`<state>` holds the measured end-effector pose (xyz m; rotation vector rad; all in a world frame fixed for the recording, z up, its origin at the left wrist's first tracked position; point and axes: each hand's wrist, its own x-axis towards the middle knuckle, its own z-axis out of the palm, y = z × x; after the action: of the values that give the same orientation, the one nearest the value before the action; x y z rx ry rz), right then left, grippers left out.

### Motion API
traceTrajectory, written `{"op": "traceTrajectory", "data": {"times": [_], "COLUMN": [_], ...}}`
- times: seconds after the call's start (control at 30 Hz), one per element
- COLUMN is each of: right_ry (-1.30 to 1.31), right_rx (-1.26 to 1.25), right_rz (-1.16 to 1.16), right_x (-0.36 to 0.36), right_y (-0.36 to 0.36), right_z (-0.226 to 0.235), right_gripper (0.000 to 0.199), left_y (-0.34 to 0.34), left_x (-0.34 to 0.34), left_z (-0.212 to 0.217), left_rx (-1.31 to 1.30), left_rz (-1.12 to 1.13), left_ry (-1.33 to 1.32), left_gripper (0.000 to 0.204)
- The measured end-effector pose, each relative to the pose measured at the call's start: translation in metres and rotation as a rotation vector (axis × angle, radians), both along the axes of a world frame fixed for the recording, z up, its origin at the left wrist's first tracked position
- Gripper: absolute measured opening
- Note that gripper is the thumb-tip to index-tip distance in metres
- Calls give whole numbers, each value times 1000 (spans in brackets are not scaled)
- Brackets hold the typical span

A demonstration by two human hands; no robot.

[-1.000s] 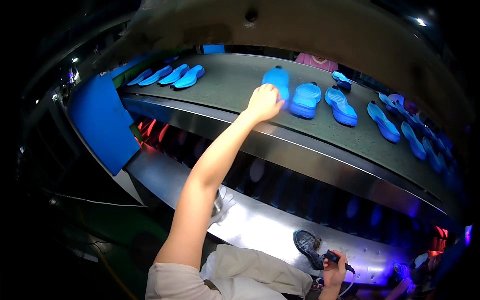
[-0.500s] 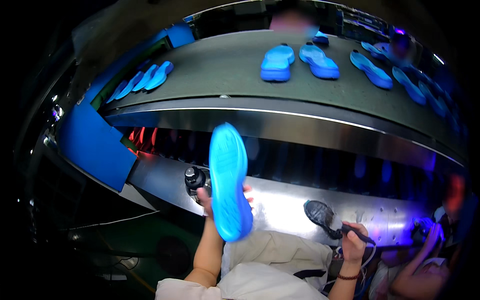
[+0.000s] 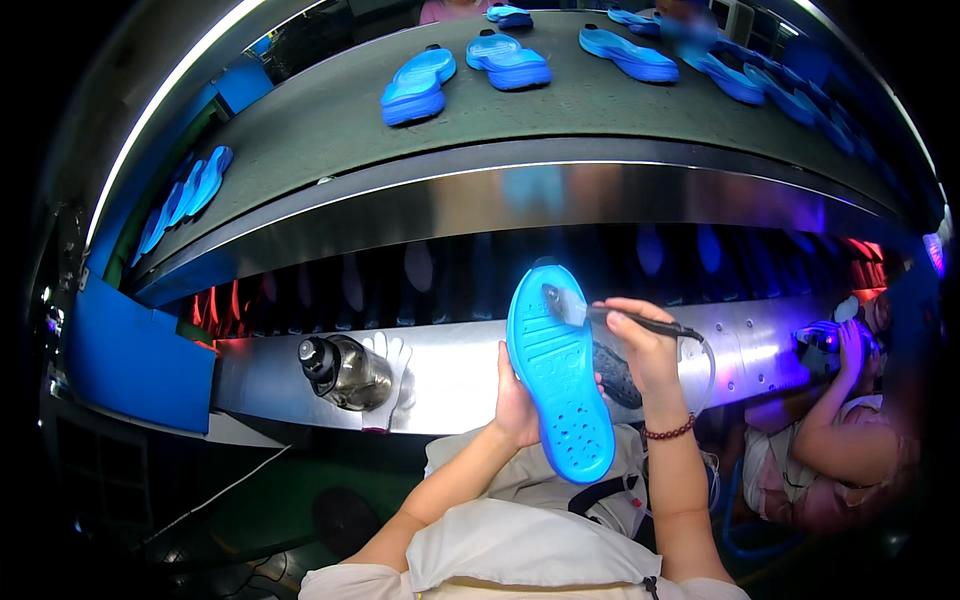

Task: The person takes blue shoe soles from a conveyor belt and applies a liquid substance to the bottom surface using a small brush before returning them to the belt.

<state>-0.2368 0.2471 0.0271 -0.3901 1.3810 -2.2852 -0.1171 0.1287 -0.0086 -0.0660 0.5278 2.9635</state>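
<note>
My left hand (image 3: 516,402) grips a bright blue shoe sole (image 3: 562,385) by its edge, holding it up above my lap with its grooved and pitted face showing. My right hand (image 3: 642,340) holds a black-handled brush (image 3: 645,321) with a pale, flat tip, and a thin tube or cord trails from its rear end. The brush tip lies over the upper part of the sole, and seems to touch it. Partly hidden behind the sole, a dark shoe-shaped piece (image 3: 613,377) rests on the metal bench (image 3: 450,372).
A steel bottle with black lid (image 3: 345,370) stands beside a white glove (image 3: 390,365) on the bench. Behind, a green conveyor belt (image 3: 300,130) carries several blue soles (image 3: 508,62). At right, a co-worker's arm (image 3: 835,410) reaches toward the bench.
My right hand has lifted the brush from the dark piece onto the blue sole. The sole has shifted right in view and tilted the other way. The view has also turned.
</note>
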Motion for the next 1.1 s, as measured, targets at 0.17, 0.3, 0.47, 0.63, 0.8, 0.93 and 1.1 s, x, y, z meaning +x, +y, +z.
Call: {"op": "traceTrajectory", "data": {"times": [0.17,0.3,0.47,0.63,0.8,0.93,1.1], "right_ry": [910,955,674,400,742,336,738], "right_rx": [373,399,391,250,89,192,96], "right_rz": [-128,36,565,176,489,262,556], "right_x": [23,51,48,23,24,14,22], "right_y": [-18,-6,40,18,23,27,36], "right_z": [21,19,27,53,47,52,51], "right_gripper": [16,17,21,21,20,21,20], "left_y": [13,-26,-42,-11,-11,-12,-18], "left_x": [-15,-17,-5,-10,-12,-14,-21], "left_z": [-3,-12,8,11,29,26,35], "left_rx": [-226,-237,-268,-151,-221,-201,-118], "left_rz": [325,260,152,12,95,63,158], "left_ry": [-271,-97,-76,-78,-136,-107,-8], "left_gripper": [80,82,91,92,88,87,95]}}
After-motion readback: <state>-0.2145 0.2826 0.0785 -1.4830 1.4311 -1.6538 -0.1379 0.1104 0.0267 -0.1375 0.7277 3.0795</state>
